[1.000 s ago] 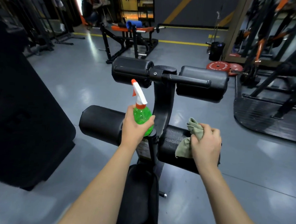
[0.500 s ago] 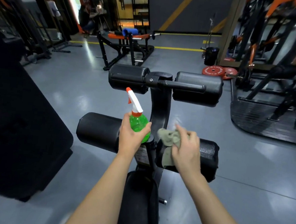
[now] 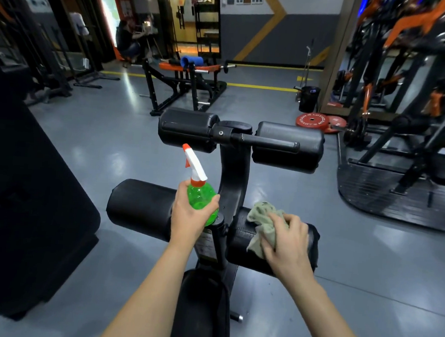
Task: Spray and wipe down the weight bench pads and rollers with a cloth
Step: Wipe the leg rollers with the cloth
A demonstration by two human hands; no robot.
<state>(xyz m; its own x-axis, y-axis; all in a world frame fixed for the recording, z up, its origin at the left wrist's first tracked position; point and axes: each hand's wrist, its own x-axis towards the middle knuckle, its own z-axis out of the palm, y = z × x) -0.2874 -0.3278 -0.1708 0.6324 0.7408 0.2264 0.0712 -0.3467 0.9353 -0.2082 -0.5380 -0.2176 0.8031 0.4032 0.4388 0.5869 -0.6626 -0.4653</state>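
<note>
Presently, left hand (image 3: 186, 218): wrapped round spray bottle (image 3: 200, 201).
Right hand (image 3: 287, 241): curled fingers pressing cloth (image 3: 262, 221) onto lower right roller (image 3: 238, 248).
Risk: bunched cloth skipping patches; bottle bumping upright post (image 3: 234, 185).

Bottom edge cuts off seat pad (image 3: 201, 311), left hand (image 3: 189, 218) hides bottle (image 3: 201, 195) base

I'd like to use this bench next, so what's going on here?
A person is cleaning it. Their right hand grips a crumpled grey-green cloth against the near right black padded roller. Their left hand holds a green plastic spray bottle with a white trigger head upright beside the black centre post.
</note>
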